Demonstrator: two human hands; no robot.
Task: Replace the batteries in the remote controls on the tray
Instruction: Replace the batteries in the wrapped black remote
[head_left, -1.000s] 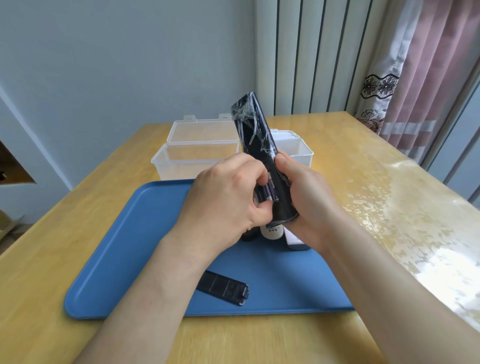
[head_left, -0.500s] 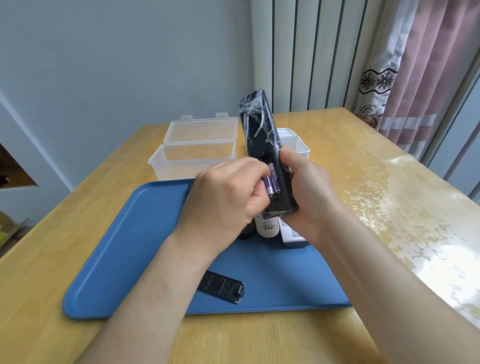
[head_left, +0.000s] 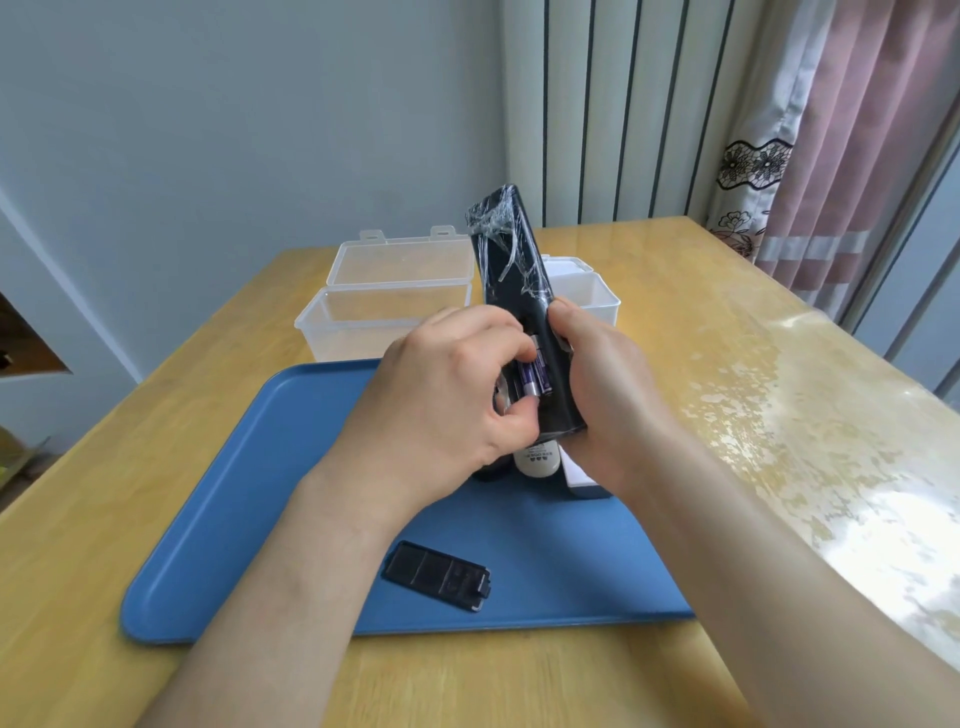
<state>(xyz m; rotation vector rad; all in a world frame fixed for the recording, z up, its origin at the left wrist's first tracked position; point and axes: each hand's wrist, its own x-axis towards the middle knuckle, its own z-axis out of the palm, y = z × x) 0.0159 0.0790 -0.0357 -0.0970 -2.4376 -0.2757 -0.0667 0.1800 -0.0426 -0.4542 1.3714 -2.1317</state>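
Right hand: We saw our right hand (head_left: 597, 400) curled round the lower half of a tall black remote control wrapped in crinkled clear film (head_left: 511, 270), holding it upright, tilted, above the tray.
Left hand: Our left hand (head_left: 441, 415) pinched a purple cylindrical battery (head_left: 536, 375) between thumb and curled fingers in the remote's open back.
Tray: The flat blue plastic tray (head_left: 234, 519) lay on the yellow wooden table (head_left: 93, 519).
Cover: A black ribbed battery cover (head_left: 436, 574) lay loose on the tray near its front edge.
Other remote: A white remote's end (head_left: 537, 460) showed beneath our hands.
Box: A clear lidded plastic box (head_left: 384, 317) stood open behind the tray.
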